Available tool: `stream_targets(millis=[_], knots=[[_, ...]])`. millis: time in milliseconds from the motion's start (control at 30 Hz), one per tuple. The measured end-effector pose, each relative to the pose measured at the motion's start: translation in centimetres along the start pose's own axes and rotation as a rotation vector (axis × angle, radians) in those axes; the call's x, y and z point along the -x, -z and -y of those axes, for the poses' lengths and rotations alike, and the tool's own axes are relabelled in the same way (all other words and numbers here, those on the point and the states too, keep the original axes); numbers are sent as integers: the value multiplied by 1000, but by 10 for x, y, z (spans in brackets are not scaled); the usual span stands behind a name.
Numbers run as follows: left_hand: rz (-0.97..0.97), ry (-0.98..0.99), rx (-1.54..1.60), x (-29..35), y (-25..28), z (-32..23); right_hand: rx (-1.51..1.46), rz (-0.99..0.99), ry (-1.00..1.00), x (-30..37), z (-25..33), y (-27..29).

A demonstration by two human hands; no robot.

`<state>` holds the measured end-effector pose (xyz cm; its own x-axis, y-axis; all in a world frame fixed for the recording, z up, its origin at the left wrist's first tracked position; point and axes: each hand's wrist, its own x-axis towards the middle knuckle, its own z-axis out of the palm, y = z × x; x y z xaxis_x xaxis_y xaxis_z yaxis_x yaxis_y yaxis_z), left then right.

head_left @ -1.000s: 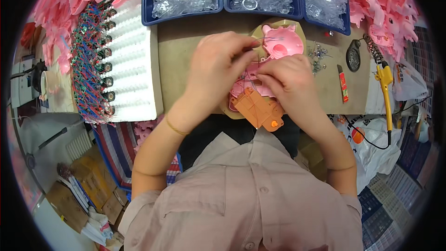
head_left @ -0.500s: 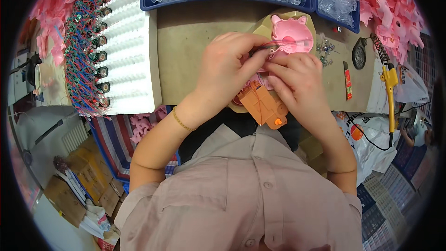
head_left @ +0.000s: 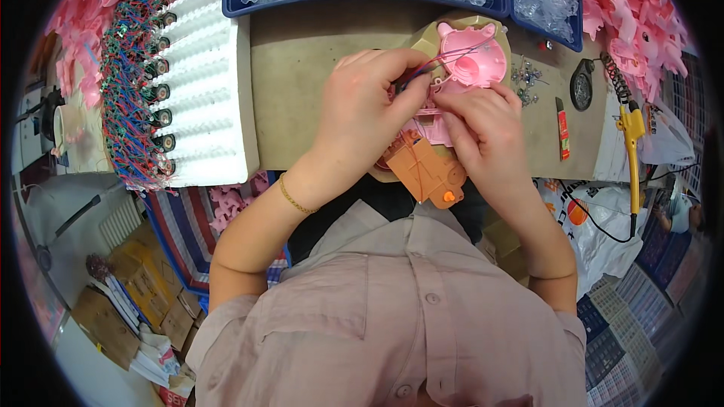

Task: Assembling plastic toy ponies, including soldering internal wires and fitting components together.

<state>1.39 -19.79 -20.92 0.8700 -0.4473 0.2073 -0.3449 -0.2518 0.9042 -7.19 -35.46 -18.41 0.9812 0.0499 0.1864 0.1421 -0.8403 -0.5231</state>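
My left hand [head_left: 369,102] is closed in a pinch on thin coloured wires [head_left: 445,55], whose loose ends stretch over a pink pig-shaped shell half [head_left: 489,56]. Close beside it, my right hand [head_left: 489,124] has its fingers bent and bunched at the pink plastic part [head_left: 437,130] between the hands; what its fingertips grip is hidden. Below the fingers lies an orange gearbox [head_left: 422,171] with a small bright orange knob, tilted at the table's front edge. The shell half rests in a tan holder [head_left: 427,36].
Blue bins [head_left: 302,6] of clear plastic parts line the back. White foam [head_left: 219,105] at left carries wired round parts [head_left: 124,98]. Pink pieces [head_left: 633,38] are heaped at right, near small metal parts [head_left: 528,79], a red cutter [head_left: 563,132] and a yellow soldering iron [head_left: 632,136].
The loose wire ends have swung upward over the shell half. My right fingers have shifted slightly down, leaving more of the pink part between the hands showing.
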Motion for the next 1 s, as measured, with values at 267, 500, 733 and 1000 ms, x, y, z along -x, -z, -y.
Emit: stream_targets(millis=[267, 500, 733, 1000], knots=[[-24, -51, -46, -1, -1, 1, 175, 34, 77, -1, 8, -4], [-17, -40, -30, -1, -1, 1, 151, 96, 97, -5, 4, -4], [29, -79, -103, -4, 2, -3, 132, 45, 148, -2, 1, 1], [68, -52, -89, -7, 1, 0, 129, 132, 110, -11, 4, 1]])
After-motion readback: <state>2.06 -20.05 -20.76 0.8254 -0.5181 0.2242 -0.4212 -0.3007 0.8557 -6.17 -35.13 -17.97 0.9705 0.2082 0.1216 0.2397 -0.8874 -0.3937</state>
